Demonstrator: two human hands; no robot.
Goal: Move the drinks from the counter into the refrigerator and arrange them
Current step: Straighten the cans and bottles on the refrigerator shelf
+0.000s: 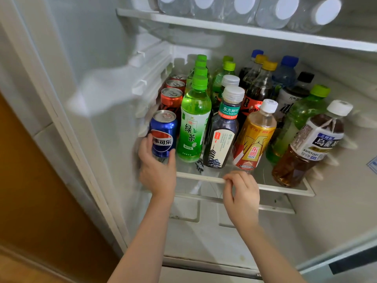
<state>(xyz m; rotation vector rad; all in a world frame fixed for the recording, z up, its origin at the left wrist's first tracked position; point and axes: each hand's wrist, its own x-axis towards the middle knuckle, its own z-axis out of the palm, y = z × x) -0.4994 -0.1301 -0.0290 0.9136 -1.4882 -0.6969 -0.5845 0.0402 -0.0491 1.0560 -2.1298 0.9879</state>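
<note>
My left hand (156,170) grips a blue Pepsi can (163,134) at the front left corner of the glass shelf (285,188) inside the open refrigerator. Behind the can stand several red cans (171,97). My right hand (241,193) rests with curled fingers on the shelf's front rim. Rows of bottles fill the shelf: green tea bottles (193,123), a dark tea bottle (223,137), a yellow energy drink (254,137), a green soda bottle (299,119) and a brown oolong tea bottle (310,148) at the right.
An upper shelf (224,27) holds several clear water bottles with white caps (285,9). Cola and water bottles (263,82) stand at the back. The fridge's left wall (91,78) is close to the can. A lower glass shelf (275,209) lies beneath.
</note>
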